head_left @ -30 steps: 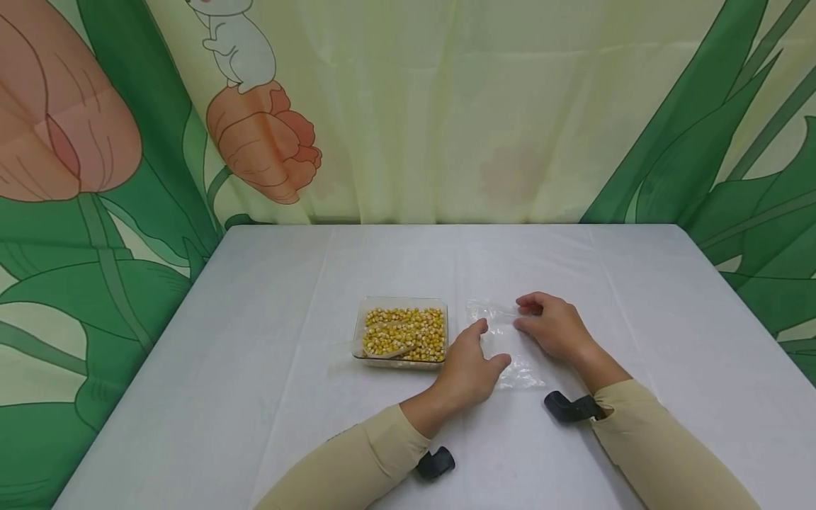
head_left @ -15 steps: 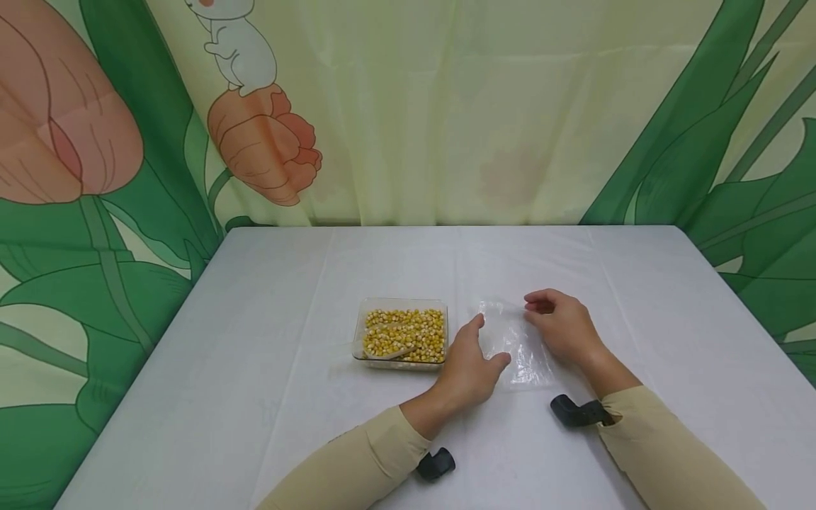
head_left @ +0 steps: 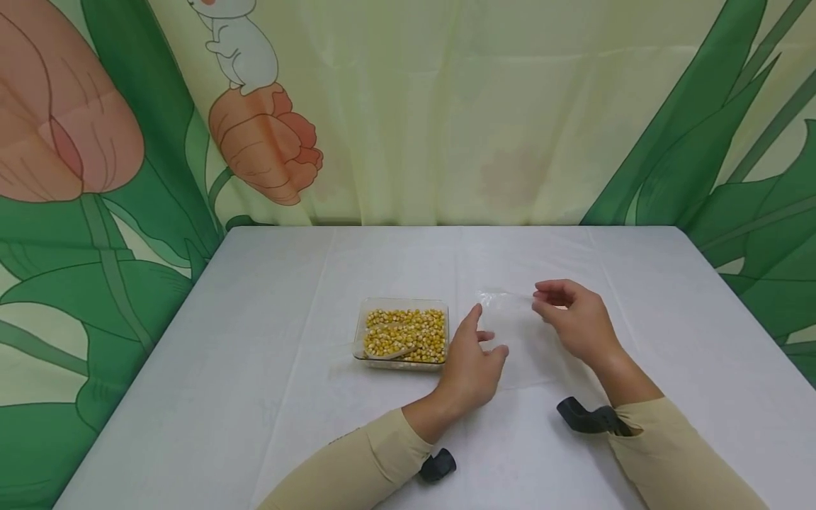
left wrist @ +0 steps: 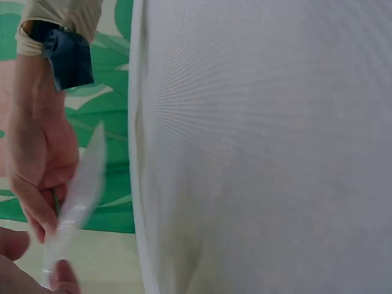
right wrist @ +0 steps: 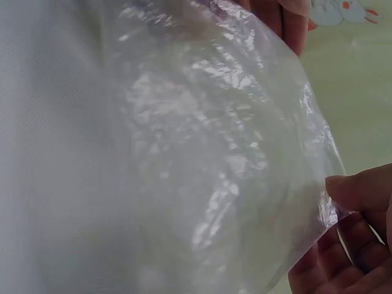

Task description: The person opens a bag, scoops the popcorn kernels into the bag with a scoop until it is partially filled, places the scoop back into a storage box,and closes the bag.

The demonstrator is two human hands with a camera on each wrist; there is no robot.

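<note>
Between corn dish (head_left: pixel 404 365) and clear bag (right wrist: pixel 214 122), left fingers (head_left: pixel 472 319) spread; right fingers (head_left: pixel 556 287) pinch the bag.

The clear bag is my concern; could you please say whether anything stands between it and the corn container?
Yes, the left hand stands between the clear bag and the corn container; nothing else visible does.

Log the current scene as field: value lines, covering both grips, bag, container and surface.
left grip: spread at the bag's left edge; contact unclear
right grip: pinches the bag's upper right corner (head view)
container: clear, rectangular, left of the bag, holds yellow corn kernels
bag: clear plastic, no corn kernels visible inside
surface: white cloth
backdrop: printed curtain
</note>
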